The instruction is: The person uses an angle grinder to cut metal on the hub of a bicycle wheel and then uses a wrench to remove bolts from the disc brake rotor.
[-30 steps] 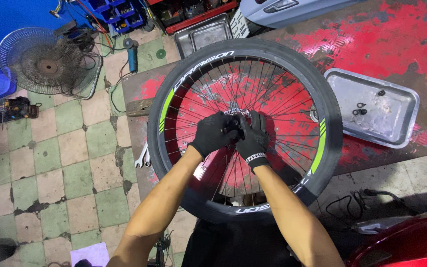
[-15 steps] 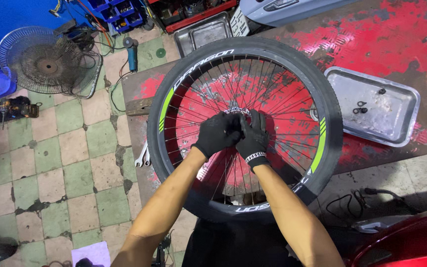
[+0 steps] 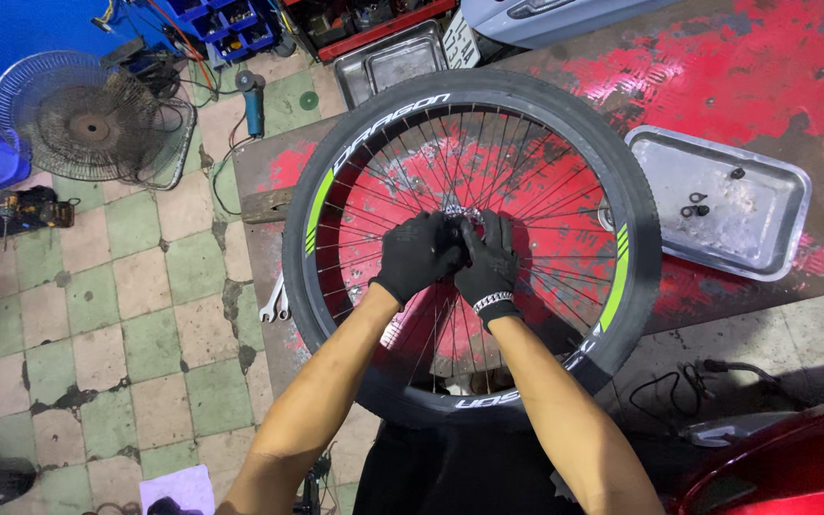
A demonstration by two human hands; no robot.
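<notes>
Single head-worn view, steeply downward and close over the red workbench [image 3: 736, 76].

White plate-like sign [image 3: 463, 43] (dark characters) behind the tyre [image 3: 336, 162]

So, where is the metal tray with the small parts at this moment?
In the head view, the metal tray lies on the red workbench, right of the bicycle wheel, near its tyre.

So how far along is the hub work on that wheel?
Done: the wheel lies flat on the red bench, off any bike, and a few small parts sit in the metal tray. In hand: the gloved left hand and right hand both work at the hub. Left: can't tell; the hands hide the hub. Wrenches lie unused by the tyre.
</notes>
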